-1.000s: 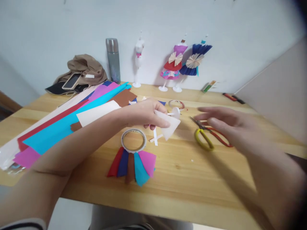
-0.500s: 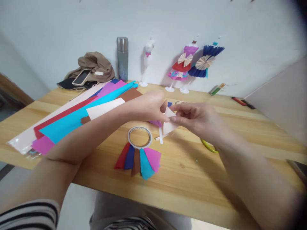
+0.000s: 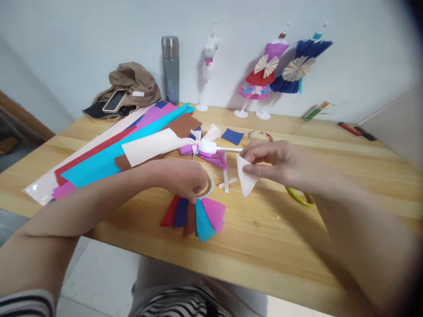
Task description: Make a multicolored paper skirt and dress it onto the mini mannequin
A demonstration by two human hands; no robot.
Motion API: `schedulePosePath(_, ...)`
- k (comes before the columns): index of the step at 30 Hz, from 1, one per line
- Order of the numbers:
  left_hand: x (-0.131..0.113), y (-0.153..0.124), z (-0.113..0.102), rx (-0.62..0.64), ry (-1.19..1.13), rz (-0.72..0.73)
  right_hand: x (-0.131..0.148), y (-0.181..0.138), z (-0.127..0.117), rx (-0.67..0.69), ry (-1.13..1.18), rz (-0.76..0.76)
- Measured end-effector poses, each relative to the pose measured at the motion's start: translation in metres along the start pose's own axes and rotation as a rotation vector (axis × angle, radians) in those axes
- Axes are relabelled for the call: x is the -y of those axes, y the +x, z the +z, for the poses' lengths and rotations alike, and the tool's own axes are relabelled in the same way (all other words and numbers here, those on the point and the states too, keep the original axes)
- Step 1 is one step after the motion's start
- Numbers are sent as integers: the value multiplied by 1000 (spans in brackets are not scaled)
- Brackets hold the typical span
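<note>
The right hand (image 3: 274, 163) pinches a pale paper piece (image 3: 246, 178) between thumb and fingers, its wide end hanging toward the table. The left hand (image 3: 191, 178) curls over the tape roll (image 3: 210, 187); whether its fingers grip the ring or only rest there, I cannot tell. Just nearer the body than the left hand, coloured paper pieces (image 3: 205, 220) fan out with their narrow ends close against the roll, so a careless lift or tug there could drag them out of order, particularly if any is stuck. A tighter pinch by the right hand may crease the thin paper. Beyond and between the hands lies a white doll form (image 3: 207, 147), its stem reaching the right fingertips; a nudge could roll it. Scissors (image 3: 300, 198), mostly hidden below the right wrist, might catch a lowered forearm
</note>
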State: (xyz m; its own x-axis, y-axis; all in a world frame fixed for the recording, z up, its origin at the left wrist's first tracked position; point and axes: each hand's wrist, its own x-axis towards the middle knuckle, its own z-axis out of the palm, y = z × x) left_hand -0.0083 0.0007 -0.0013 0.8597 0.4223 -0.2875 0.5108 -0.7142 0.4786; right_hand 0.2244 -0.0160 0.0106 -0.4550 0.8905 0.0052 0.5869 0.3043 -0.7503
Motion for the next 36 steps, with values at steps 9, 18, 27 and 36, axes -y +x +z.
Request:
schedulePosePath(9, -5, 0, 28, -146, 47, -111, -5, 0, 14, 179, 172, 49)
schedulePosePath(18, -7, -8, 7, -196, -148, -139, -9, 2, 15, 382, 172, -20)
schedulePosePath(27, -7, -14, -7, -329, -222, -31, -4, -3, 4, 389, 112, -54)
schedulePosePath(36, -5, -16, -9, -388, -223, 15, 3, -6, 8, 353, 72, -126)
